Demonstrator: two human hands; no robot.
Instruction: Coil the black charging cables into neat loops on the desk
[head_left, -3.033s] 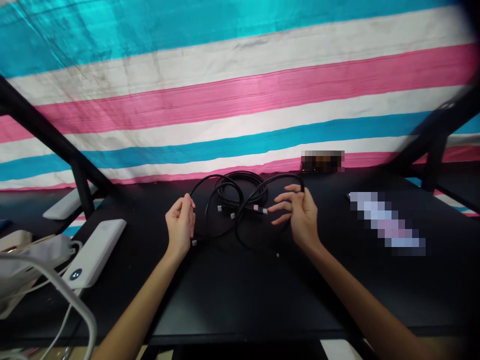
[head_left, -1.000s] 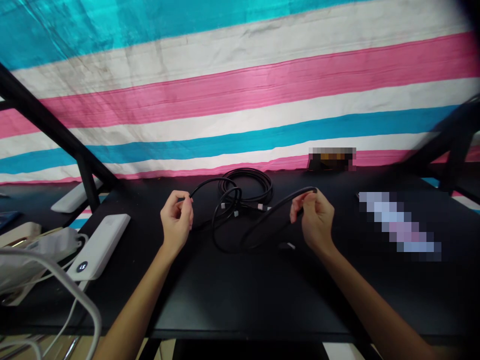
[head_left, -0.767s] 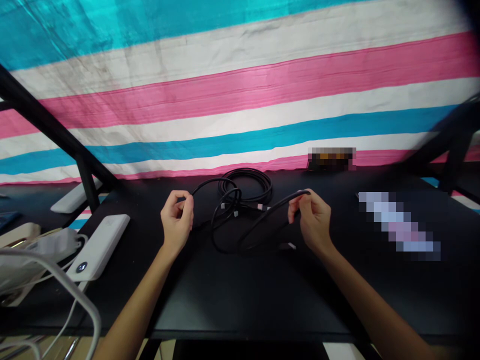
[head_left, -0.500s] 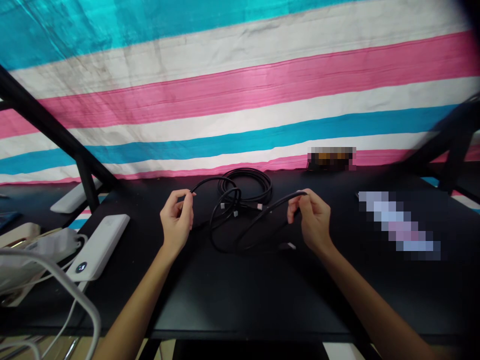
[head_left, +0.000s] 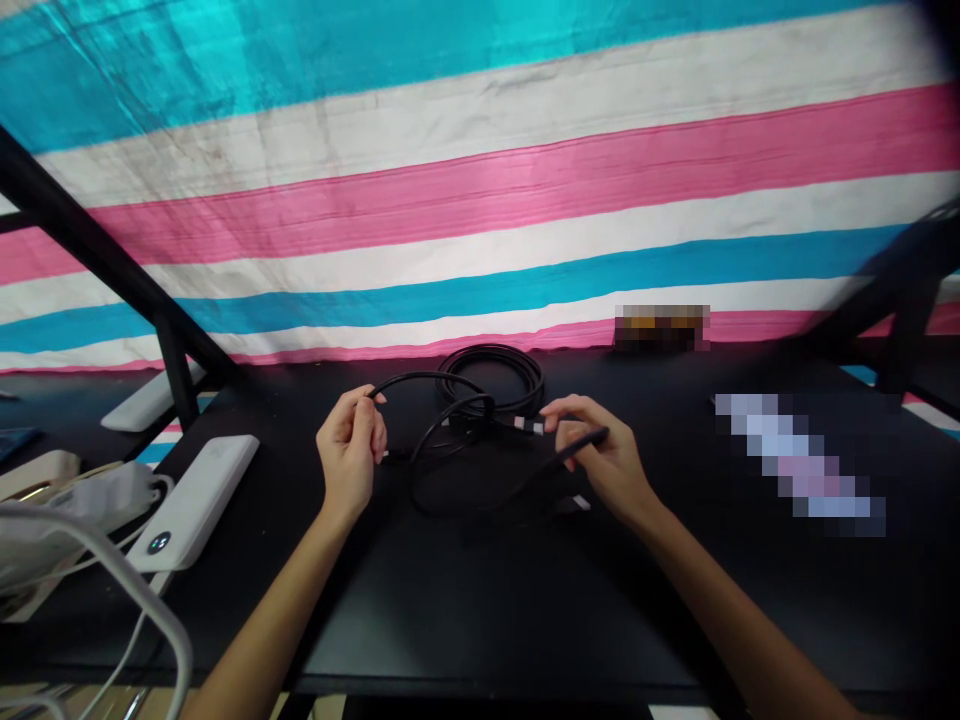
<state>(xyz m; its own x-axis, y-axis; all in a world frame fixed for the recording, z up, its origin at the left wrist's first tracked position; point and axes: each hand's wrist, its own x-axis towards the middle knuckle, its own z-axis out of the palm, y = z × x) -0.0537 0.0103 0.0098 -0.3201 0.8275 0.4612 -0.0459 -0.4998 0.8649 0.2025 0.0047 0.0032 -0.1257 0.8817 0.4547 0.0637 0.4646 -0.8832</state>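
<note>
My left hand [head_left: 349, 452] pinches a black cable [head_left: 427, 377] between thumb and fingertips. That cable arcs to the right and crosses itself in loose loops above the table. A thicker-looking stretch of black cable runs up into my right hand [head_left: 609, 458], held under its thumb. The right index finger reaches left, close to a pale-tipped connector [head_left: 529, 426]; whether it touches cannot be made out. Behind lies a round coil of black cable [head_left: 541, 378]. Another connector with a light metal end [head_left: 577, 503] rests on the table below my right hand.
The black table [head_left: 420, 610] stands before a striped sheet [head_left: 480, 220]. At left are a white power bank [head_left: 196, 500] with a lit display, a white power strip [head_left: 105, 500] and white cords [head_left: 142, 590]. Blurred-out items lie at right and at the back. Black frame bars [head_left: 112, 260] flank the table.
My right hand has moved left and down, its index finger now stretched toward the connector by the coil. The cable loops between my hands have dropped lower. My left hand stays nearly in place.
</note>
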